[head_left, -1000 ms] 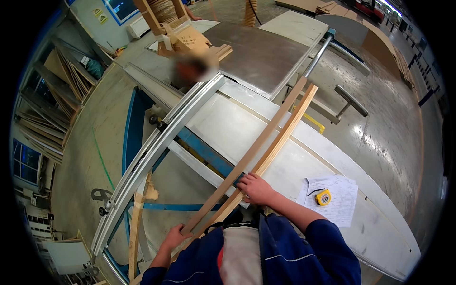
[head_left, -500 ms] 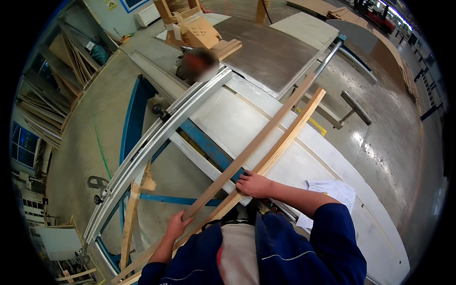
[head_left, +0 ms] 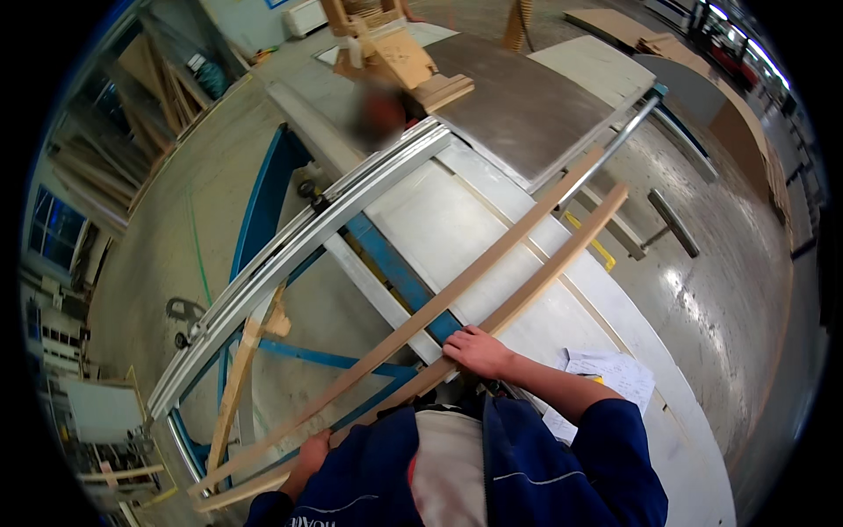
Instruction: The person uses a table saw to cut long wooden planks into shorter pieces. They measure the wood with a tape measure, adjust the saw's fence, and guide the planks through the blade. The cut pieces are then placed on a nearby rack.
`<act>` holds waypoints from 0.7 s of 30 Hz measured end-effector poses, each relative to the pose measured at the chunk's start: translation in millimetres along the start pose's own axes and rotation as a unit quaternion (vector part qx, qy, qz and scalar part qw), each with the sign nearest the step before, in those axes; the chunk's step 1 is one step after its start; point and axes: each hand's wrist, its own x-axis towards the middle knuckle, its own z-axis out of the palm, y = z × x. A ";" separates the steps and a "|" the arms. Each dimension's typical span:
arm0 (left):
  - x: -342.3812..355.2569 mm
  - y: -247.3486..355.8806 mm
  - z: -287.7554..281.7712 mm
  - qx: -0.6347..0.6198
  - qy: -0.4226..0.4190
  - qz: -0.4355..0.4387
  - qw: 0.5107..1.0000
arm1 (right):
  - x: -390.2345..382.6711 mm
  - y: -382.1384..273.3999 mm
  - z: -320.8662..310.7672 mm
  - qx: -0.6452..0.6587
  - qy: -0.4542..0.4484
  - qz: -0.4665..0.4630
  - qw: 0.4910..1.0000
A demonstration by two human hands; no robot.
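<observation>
Two long wooden strips lie slantwise across the white sliding saw table (head_left: 439,211), running from lower left to upper right with a gap between them. My right hand (head_left: 479,351) is closed over the nearer strip (head_left: 527,299), fingers curled across its edge. Lower left, my left hand (head_left: 313,452) grips the same nearer strip close to my body; its fingers are partly hidden. The farther strip (head_left: 439,303) lies beside it, and neither hand visibly touches its middle.
A silver fence rail (head_left: 299,237) curves along the left. Paper sheets (head_left: 615,378) lie on the table at the right. Beyond is a dark saw top (head_left: 518,101) with cardboard boxes (head_left: 395,57); a blurred person's head (head_left: 382,114) is near them. A wooden offcut (head_left: 233,395) leans lower left.
My left hand has slid down and left, from the farther strip toward the nearer strip's lower end. The gap between the strips has widened. My right hand stays on the nearer strip.
</observation>
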 end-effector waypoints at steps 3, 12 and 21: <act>-4.3 17.3 -9.7 0.053 0.005 -0.004 0.999 | -1.4 7.2 -1.4 0.024 0.022 -0.006 0.999; 16.0 49.4 7.0 0.032 0.216 0.040 0.975 | 7.9 33.8 -10.8 0.036 0.093 0.051 0.994; 48.8 65.2 -41.6 0.097 0.292 0.087 0.947 | 48.7 23.2 -39.8 -0.043 0.057 0.018 0.997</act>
